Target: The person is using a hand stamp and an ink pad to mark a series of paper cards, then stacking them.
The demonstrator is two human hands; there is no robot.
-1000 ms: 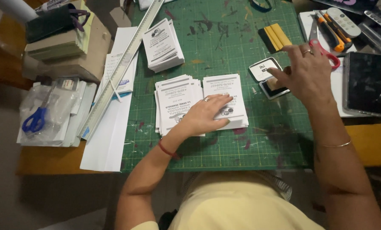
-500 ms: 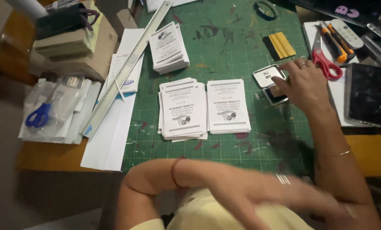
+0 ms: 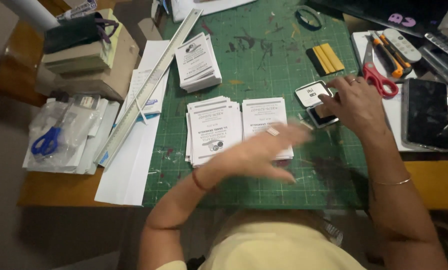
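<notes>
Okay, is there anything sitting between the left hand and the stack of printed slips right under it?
Nothing visible. The left hand, motion-blurred, hovers over the right-hand stack of printed slips on the green cutting mat, with no object between them. The right hand is off to the side at the small ink pad.

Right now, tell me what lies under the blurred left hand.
Under the left hand lies the right-hand stack of printed white leaflets on the green cutting mat. The stack's top half shows; the hand covers its lower part, so anything there is hidden.
</notes>
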